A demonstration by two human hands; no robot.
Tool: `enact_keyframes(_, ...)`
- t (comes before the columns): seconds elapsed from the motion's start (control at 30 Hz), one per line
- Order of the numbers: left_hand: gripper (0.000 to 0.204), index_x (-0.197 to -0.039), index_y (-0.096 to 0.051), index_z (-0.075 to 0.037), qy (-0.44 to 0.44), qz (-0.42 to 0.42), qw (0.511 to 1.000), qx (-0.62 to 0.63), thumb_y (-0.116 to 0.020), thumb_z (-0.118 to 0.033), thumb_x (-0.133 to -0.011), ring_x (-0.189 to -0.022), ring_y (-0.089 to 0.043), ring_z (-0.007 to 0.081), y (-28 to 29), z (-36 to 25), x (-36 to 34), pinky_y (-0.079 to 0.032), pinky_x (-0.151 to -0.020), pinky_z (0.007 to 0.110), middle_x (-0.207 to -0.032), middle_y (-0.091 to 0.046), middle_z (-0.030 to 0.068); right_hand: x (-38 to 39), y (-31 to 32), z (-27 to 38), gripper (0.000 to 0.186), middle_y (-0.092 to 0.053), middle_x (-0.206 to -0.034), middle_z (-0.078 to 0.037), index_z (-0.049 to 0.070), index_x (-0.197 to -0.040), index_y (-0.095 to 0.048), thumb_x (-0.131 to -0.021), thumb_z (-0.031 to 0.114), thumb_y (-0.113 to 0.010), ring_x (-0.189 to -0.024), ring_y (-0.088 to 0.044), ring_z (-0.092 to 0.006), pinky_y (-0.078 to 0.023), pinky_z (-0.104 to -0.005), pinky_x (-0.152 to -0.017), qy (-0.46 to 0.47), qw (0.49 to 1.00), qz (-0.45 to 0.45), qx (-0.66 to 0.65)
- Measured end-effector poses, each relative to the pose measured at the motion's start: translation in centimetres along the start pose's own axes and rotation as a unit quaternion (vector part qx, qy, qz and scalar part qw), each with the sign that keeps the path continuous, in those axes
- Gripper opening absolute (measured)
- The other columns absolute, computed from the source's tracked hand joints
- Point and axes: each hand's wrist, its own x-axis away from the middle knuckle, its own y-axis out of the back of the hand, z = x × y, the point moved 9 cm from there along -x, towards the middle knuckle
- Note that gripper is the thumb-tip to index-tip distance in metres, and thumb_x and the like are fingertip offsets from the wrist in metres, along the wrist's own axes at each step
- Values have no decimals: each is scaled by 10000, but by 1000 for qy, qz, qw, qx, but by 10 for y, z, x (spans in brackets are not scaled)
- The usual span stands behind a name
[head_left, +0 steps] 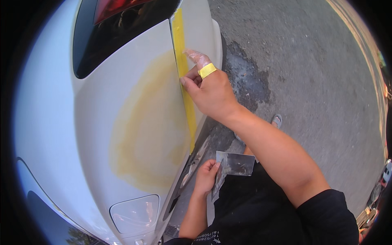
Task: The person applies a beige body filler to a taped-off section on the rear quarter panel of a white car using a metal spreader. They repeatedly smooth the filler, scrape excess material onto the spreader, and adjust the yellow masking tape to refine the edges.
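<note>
In front of me is a white car's rear quarter panel [143, 126] with a hazy, yellowish filler-like patch on it. A strip of yellow masking tape [188, 106] runs along the panel's edge. My right hand [214, 90] is over the tape, its index finger stretched out, wrapped in clear film and bound with a yellow tape band [207, 70]. Its thumb tip is at the tape, the other fingers curl, and I see nothing held. Lower down, my left hand [207, 175] grips two thin, flat plates [237, 164], greyish and smeared, set at an angle to each other.
A dark window and red tail light [116, 9] lie above the patch. Below it is a fuel flap [135, 213]. Grey pavement [310, 85] with a wet patch [247, 75] spreads to the right. My sandalled foot [277, 120] shows beneath my right forearm.
</note>
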Motion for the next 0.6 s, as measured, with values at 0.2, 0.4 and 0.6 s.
enact_keyframes(0.2, 105, -896, -583, -42, 15, 2, 1000, -15, -548, -131, -938, -637, -463, 31, 0, -1, 1, -376, -594, 195, -720, -553, -46, 7, -3, -9, 484, -649, -772, -93, 27, -1283, -453, -830, 33, -625, -680, -646, -181, -509, -290, -638, 15, 1000, 1, 20)
enact_keyframes(0.4, 100, -895, -577, -43, 52, -10, 998, -32, -547, -128, -938, -641, -455, 30, 2, 3, 2, -369, -589, 195, -729, -545, -46, 16, -6, -16, 510, -643, -762, -94, 32, -1297, -434, -826, 27, -627, -669, -638, -186, -503, -295, -628, 4, 1000, 12, 6)
enact_keyframes(0.6, 93, -903, -578, -42, 60, -18, 997, -50, -545, -122, -938, -644, -453, 31, 3, 3, 3, -371, -597, 193, -733, -543, -46, 25, -11, -24, 539, -643, -769, -107, 29, -1320, -410, -827, 29, -626, -680, -636, -215, -504, -310, -646, -10, 1000, 21, -2)
